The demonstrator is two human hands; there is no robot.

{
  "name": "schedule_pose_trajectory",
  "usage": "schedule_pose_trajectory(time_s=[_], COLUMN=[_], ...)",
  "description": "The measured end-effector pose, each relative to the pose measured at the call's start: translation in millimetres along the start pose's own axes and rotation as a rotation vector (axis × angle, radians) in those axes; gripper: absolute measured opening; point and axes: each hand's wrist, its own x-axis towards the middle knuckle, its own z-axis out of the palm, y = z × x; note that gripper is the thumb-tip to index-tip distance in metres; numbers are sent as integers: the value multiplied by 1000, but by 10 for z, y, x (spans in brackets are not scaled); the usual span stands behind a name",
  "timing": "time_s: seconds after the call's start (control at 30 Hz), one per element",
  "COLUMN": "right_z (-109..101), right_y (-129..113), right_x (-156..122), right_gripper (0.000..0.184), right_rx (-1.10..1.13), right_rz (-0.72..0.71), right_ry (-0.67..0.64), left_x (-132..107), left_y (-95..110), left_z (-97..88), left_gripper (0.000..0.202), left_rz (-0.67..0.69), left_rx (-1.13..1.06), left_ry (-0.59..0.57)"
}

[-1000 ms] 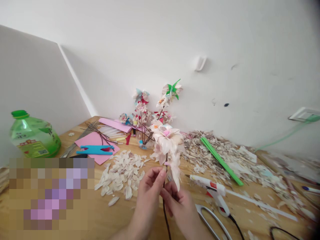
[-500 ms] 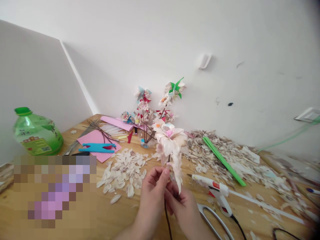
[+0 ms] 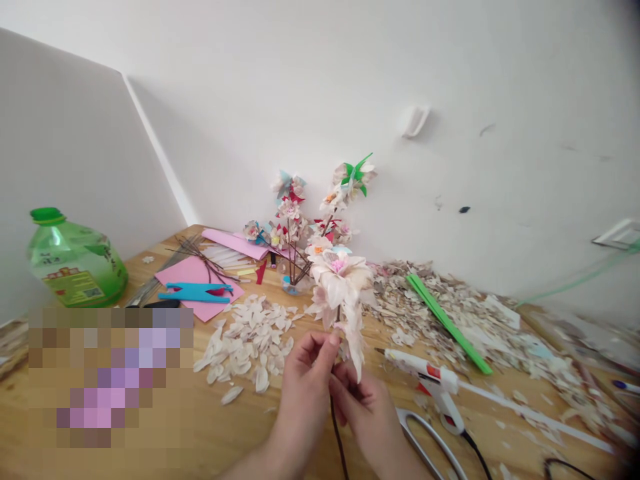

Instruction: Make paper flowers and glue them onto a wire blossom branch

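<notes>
Between both hands stands a handmade flower (image 3: pixel 345 280) with whitish petals and a pink centre, upright on a thin dark stem (image 3: pixel 338 437). My left hand (image 3: pixel 310 370) pinches the stem just under the bloom, thumb on top. Just below and to the right, my right hand (image 3: pixel 363 400) has its fingers closed at the stem too; its fingertips are partly hidden behind the left hand. A long pale petal piece hangs down from the bloom over the right hand. Behind the flower, several similar flowers (image 3: pixel 290 210) on brown stems stand in a small clear container (image 3: pixel 295 283).
A white glue gun (image 3: pixel 435 380) and silver scissor handles (image 3: pixel 430 443) lie right of my hands. Loose petals (image 3: pixel 250 340) are heaped at left, more petals (image 3: pixel 430 307) with green strips (image 3: pixel 450 323) at right. Pink paper (image 3: pixel 200 303), blue piece (image 3: pixel 195 292) and green bottle (image 3: pixel 75 260) stand left.
The view has shifted slightly. Both hands keep their grip on the flower stem, with hardly any movement; the hanging petal piece sits a little higher.
</notes>
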Motion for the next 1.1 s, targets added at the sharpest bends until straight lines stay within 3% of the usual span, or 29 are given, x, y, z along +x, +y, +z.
schedule_pose_trajectory(time_s=[1.1], right_z=[-19], right_y=[15], right_x=[-28], right_gripper=[35], right_rx=[-241], right_rz=[-148], right_ry=[47], left_x=[49], left_y=[32], left_z=[-13], left_gripper=[29], left_rz=[50], left_rx=[32], left_ry=[62])
